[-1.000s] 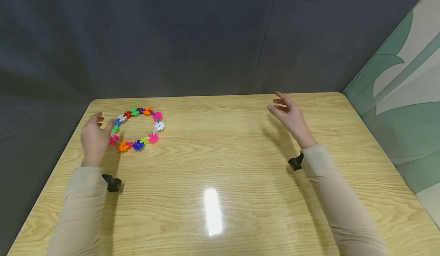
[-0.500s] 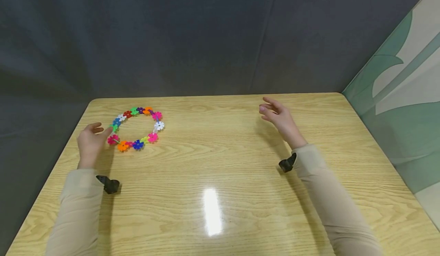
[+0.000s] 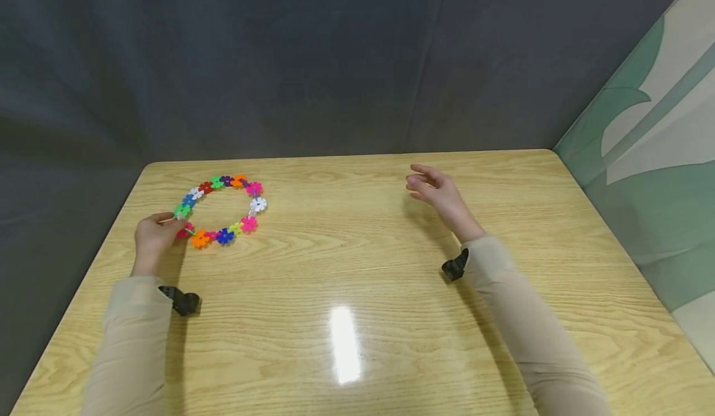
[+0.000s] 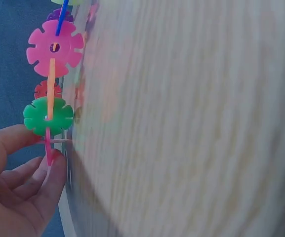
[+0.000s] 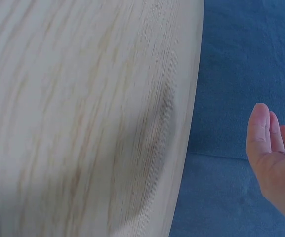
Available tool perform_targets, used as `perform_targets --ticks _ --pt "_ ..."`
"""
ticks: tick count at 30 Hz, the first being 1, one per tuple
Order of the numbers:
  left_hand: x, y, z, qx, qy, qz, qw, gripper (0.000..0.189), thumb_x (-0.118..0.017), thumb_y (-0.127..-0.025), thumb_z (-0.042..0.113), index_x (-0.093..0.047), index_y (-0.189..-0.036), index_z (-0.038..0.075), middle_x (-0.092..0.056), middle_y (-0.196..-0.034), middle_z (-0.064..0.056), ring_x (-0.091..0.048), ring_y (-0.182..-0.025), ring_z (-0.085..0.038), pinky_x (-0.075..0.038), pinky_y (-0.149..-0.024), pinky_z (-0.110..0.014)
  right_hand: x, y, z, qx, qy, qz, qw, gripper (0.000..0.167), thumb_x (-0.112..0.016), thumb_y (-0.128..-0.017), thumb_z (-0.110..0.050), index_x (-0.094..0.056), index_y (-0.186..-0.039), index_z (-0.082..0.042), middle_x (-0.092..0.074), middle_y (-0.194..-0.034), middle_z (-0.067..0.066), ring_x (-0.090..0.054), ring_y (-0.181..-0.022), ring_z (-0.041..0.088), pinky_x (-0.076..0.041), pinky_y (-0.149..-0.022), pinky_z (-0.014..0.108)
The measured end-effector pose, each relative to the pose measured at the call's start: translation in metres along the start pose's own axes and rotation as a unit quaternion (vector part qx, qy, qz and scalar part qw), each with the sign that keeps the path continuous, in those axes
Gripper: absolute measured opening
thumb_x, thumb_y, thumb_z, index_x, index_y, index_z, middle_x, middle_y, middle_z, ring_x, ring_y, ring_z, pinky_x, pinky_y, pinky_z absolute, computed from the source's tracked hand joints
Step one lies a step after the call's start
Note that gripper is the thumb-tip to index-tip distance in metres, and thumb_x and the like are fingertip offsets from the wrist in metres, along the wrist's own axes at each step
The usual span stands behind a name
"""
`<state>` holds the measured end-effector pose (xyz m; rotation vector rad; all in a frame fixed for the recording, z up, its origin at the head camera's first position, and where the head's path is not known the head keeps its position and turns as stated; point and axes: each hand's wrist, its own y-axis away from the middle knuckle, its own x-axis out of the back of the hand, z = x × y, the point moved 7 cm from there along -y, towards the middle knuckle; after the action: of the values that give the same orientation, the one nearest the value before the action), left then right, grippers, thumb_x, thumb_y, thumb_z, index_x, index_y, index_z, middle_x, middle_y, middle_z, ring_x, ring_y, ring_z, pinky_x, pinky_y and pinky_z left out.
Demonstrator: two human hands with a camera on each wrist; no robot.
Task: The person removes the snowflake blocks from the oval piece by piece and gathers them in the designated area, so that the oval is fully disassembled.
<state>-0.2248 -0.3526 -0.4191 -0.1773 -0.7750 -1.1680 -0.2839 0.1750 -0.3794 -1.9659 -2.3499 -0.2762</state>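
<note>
- Flower-disc ring (image 3: pixel 225 236) lies toward 10 o'clock on the wooden tabletop (image 3: pixel 313 279) — only the head view shows the full loop, with a white disc (image 3: pixel 258 204) near its 3 o'clock and an orange disc (image 3: pixel 200 239) near its 7.
- Left hand (image 3: pixel 154 239) pinches the ring between its 8 and 9 o'clock; which disc its tips press is not clear.
- Left wrist view adds the joints: a pink disc edge-on (image 4: pixel 48 148) at the fingertips meets a green disc (image 4: pixel 61 116), and the discs slot into each other at right angles.
- Right hand (image 3: pixel 438 195) is between the table's 1 and 2 o'clock, fingers loosely bent, holding nothing; the right wrist view shows it against blue cloth (image 5: pixel 231 74), past the table's edge.
- Half a second ago the left fingers stood apart at the ring's 9 o'clock; now they are lower and closed on it.
- Light green disc (image 3: pixel 182 210) sits slightly farther out than then.
- Right hand has shifted toward 8 o'clock — nearer the middle of the tabletop.
</note>
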Motion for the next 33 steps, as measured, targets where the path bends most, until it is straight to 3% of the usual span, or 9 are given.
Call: perform_targets --ticks 6,9,13,20,27,30,33 --pt "-0.006 -0.001 -0.006 0.047 0.082 -0.037 0.9948 0.066 -0.051 -0.096 0.025 -0.025 -0.147 -0.007 -0.049 -0.128 -0.022 -0.049 -0.06 0.013 -0.046 -0.058 -0.006 -0.006 -0.001 0.002 -0.01 -0.017 -0.012 0.9997 0.053 -0.053 -0.098 -0.022 -0.036 -0.145 -0.003 -0.05 -0.128 0.009 -0.057 -0.1 0.002 -0.051 -0.094 0.02" --pt "-0.011 -0.002 -0.01 0.071 0.148 -0.062 0.9846 0.067 -0.052 -0.096 0.021 -0.022 -0.148 -0.006 -0.059 -0.1 -0.001 -0.056 -0.059 0.01 -0.051 -0.06 -0.007 -0.009 -0.003 0.004 -0.011 -0.026 -0.02 0.9994 0.051 -0.052 -0.099 -0.019 -0.036 -0.145 -0.002 -0.05 -0.128 0.011 -0.057 -0.1 0.001 -0.051 -0.094 0.02" --pt "-0.014 -0.002 -0.011 0.082 0.198 -0.081 0.9734 0.066 -0.053 -0.096 0.018 -0.022 -0.149 -0.006 -0.053 -0.07 0.021 -0.059 -0.061 0.007 -0.052 -0.061 -0.009 -0.012 -0.005 0.005 -0.011 -0.032 -0.029 0.999 0.05 -0.049 -0.099 -0.014 -0.035 -0.145 -0.001 -0.045 -0.137 0.023 -0.058 -0.1 0.001 -0.051 -0.089 0.015" --pt "-0.013 0.0 -0.008 0.069 0.186 -0.081 0.9768 0.065 -0.053 -0.096 0.018 -0.023 -0.149 -0.006 -0.055 -0.067 0.023 -0.059 -0.062 0.007 -0.052 -0.061 -0.009 -0.021 -0.008 0.005 -0.01 -0.02 -0.038 0.999 0.051 -0.053 -0.095 -0.005 -0.037 -0.144 -0.001 -0.047 -0.138 0.025 -0.059 -0.097 0.001 -0.052 -0.087 0.015" --pt "-0.017 0.003 -0.004 0.061 0.21 -0.082 0.9723 0.067 -0.056 -0.094 0.015 -0.023 -0.148 -0.006 -0.054 -0.078 0.016 -0.06 -0.063 0.006 -0.054 -0.063 -0.01 -0.033 -0.012 -0.002 -0.008 0.005 -0.05 0.9987 0.05 -0.054 -0.095 -0.005 -0.04 -0.143 -0.002 -0.049 -0.136 0.025 -0.058 -0.098 0.002 -0.05 -0.091 0.018" --pt "-0.019 0.004 0.001 0.052 0.214 -0.09 0.9713 0.068 -0.056 -0.093 0.015 -0.022 -0.149 -0.006 -0.055 -0.08 0.015 -0.061 -0.064 0.006 -0.054 -0.065 -0.01 -0.04 -0.014 -0.007 -0.01 0.015 -0.057 0.9982 0.05 -0.054 -0.094 -0.005 -0.041 -0.143 -0.003 -0.049 -0.136 0.025 -0.058 -0.102 0.007 -0.05 -0.096 0.024" --pt "-0.022 0.006 0.007 0.041 0.193 -0.101 0.9752 0.068 -0.055 -0.094 0.017 -0.022 -0.149 -0.004 -0.052 -0.08 0.017 -0.06 -0.066 0.007 -0.054 -0.066 -0.009 -0.046 -0.017 -0.011 -0.009 0.025 -0.063 0.9977 0.05 -0.055 -0.094 -0.004 -0.042 -0.142 -0.003 -0.051 -0.136 0.024 -0.058 -0.111 0.017 -0.048 -0.101 0.031"
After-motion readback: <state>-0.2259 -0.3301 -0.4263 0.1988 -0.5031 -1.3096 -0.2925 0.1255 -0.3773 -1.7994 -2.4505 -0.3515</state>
